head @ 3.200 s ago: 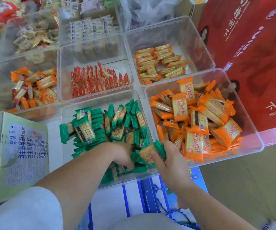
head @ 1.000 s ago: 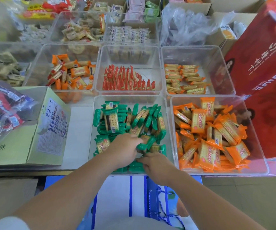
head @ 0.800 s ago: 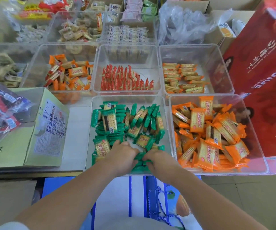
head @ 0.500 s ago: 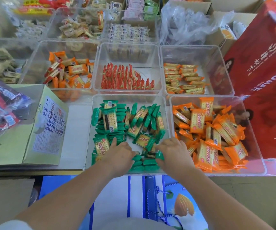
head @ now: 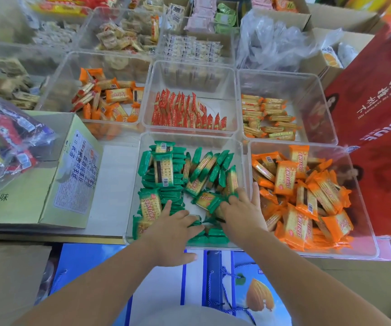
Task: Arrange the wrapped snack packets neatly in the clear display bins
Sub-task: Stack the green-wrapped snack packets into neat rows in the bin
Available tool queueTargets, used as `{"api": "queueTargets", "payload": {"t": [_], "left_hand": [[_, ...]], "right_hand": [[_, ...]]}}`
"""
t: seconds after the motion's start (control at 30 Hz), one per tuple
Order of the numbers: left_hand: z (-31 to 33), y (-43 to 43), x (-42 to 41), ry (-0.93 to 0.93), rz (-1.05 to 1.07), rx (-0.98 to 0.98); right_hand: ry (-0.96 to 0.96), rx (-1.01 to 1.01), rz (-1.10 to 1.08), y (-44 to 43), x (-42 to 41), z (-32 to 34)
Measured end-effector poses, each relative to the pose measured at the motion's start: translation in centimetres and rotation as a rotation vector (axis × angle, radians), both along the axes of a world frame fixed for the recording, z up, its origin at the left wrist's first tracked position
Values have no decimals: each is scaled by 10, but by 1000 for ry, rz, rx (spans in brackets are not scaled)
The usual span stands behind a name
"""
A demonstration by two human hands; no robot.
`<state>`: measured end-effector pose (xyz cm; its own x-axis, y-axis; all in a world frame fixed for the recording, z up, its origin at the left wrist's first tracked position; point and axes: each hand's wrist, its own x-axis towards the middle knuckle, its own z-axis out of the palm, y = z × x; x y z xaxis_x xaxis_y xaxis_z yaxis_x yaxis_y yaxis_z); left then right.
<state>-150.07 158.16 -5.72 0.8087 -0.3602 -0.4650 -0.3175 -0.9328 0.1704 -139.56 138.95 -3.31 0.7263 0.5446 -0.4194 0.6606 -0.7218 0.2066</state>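
Note:
Green wrapped cracker packets [head: 166, 170] fill the clear bin [head: 136, 180] right in front of me. Some lie stacked flat at the left, others stand in a slanted row at the right. My left hand [head: 173, 231] lies flat with spread fingers on the green packets at the bin's front. Further right, my right hand [head: 241, 212] has straight fingers touching loose green packets [head: 207, 200] by the bin's right wall. Neither hand grips a packet.
A clear bin of orange packets [head: 307, 196] adjoins on the right. Behind it are bins of red packets [head: 189, 111], yellow-orange packets [head: 267, 118] and mixed orange packets [head: 109, 100]. A cardboard box [head: 48, 184] stands at the left, red cartons [head: 378, 114] at the right, a blue bag [head: 213, 278] below.
My hands were bunched together over packets at the bin's front. They have since parted and flattened. The right hand slid right toward the bin's wall.

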Motion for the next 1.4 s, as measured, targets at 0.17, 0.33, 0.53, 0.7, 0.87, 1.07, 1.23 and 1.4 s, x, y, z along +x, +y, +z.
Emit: {"api": "queueTargets", "payload": {"t": [0.17,0.33,0.53,0.7,0.87,1.07,1.23,1.4], "left_hand": [[-3,4,1,-28,-3,-58],[-4,4,-1,-68,-12,-74],[-6,4,-3,-90,7,-123],[-6,2,-4,-120,-29,-87],[-2,3,-5,-160,-60,-110],[-3,4,-10,-400,60,-179],[-7,0,-5,-151,142,-66],[-7,0,-4,-132,113,-38]], "right_hand": [[-29,215,-86,-6,-4,12],[58,467,-216,-10,-2,34],[217,807,-227,18,2,47],[327,719,-247,44,5,15],[408,546,-251,50,5,-11],[462,423,-100,46,-2,-25],[243,464,-229,36,6,-30],[240,188,-365,42,11,-30]]}}
